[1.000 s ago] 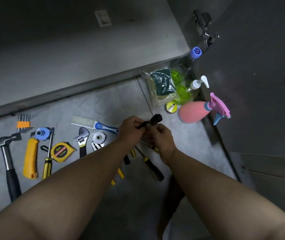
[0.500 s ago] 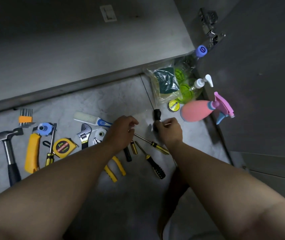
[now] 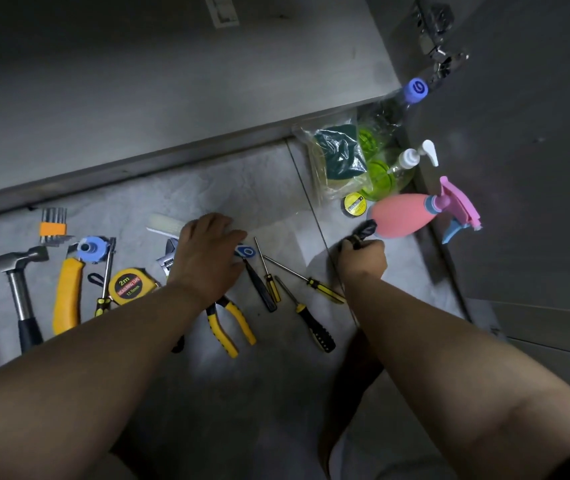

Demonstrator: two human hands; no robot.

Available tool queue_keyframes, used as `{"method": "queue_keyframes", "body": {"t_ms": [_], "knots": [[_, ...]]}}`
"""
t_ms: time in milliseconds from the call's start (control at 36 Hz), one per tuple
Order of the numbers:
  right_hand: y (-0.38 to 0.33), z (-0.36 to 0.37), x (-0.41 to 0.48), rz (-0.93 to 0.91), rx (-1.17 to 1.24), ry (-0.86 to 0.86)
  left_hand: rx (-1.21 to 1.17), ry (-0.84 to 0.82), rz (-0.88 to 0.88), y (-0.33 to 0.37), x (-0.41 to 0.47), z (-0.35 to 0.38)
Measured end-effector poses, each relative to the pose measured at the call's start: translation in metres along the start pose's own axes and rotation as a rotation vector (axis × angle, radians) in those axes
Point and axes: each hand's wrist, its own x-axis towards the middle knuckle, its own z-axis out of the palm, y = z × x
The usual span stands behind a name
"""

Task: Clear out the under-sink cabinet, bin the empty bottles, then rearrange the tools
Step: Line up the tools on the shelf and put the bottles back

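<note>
Tools lie in a row on the grey floor: a hammer, a yellow utility knife, a tape measure, yellow-handled pliers and several screwdrivers. My left hand hovers palm down over the wrench and the blue-handled brush, fingers relaxed. My right hand grips a small black object just left of the pink spray bottle.
A bag of green sponges, a clear pump bottle, a blue-capped bottle and a yellow tape roll crowd the right corner by the open cabinet door. Hex keys lie far left. The cabinet base runs behind.
My hands have separated. The right hand carried the black object rightward to the pink bottle. The left hand let go and moved left over the wrench and brush.
</note>
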Motion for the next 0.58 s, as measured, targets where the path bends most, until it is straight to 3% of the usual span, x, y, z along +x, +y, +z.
{"method": "queue_keyframes", "body": {"t_ms": [194,278,444,583], "knots": [[-0.019,0.005,-0.027,-0.124,0.031,0.054,-0.167,0.118,-0.044,-0.021,-0.02,-0.023],[-0.026,0.013,-0.048,-0.265,-0.005,-0.102,-0.182,0.106,-0.093,-0.033,-0.032,-0.032],[-0.036,0.041,-0.096,-0.775,-0.276,-0.43,-0.173,0.06,-0.149,-0.055,-0.057,-0.033],[-0.045,0.066,-0.126,-0.899,-0.419,-0.691,-0.162,0.067,-0.221,-0.056,-0.071,-0.031]]}}
